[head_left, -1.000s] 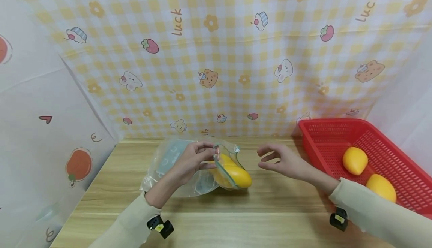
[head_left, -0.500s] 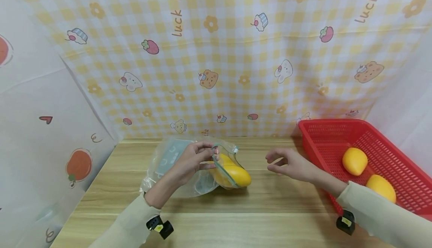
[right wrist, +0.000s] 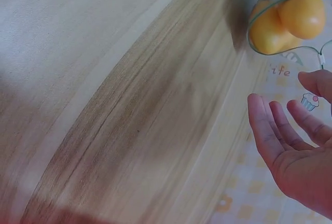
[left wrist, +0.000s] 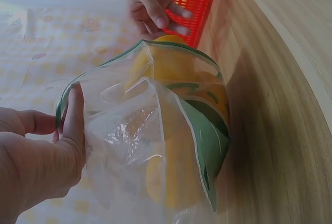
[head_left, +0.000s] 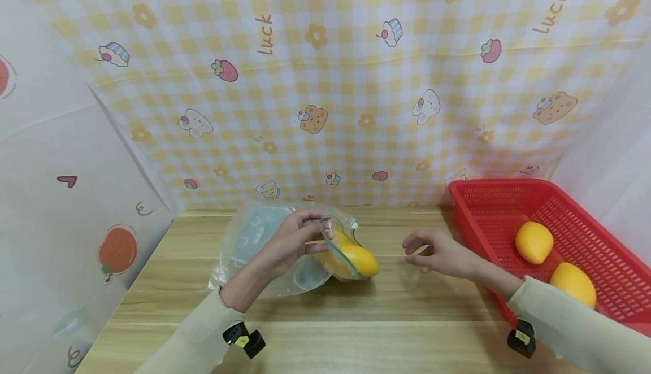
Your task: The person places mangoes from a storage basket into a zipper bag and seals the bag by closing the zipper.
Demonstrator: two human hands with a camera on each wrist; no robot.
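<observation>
A clear zip bag (head_left: 310, 275) with a green-edged mouth lies on its side in the middle of the table, its mouth facing right and gaping. In it are yellow mango-like fruits (right wrist: 303, 16); one pokes out at the opening. My left hand (head_left: 292, 242) pinches the bag's upper rim between thumb and fingers, as the left wrist view shows. To the right of the mouth, apart from it, my right hand (head_left: 442, 252) hovers over the table with fingers loosely bent and nothing in them.
On the right stands a red plastic basket (head_left: 465, 221) with two yellow fruits (head_left: 534, 243) in it, close to my right forearm. A checked cloth (head_left: 356, 80) hangs behind the wooden table (head_left: 407, 329). White printed sheeting covers the left side.
My right hand has drawn back to the right, away from the bag's mouth. The left hand keeps its pinch, and the bag has shifted only slightly.
</observation>
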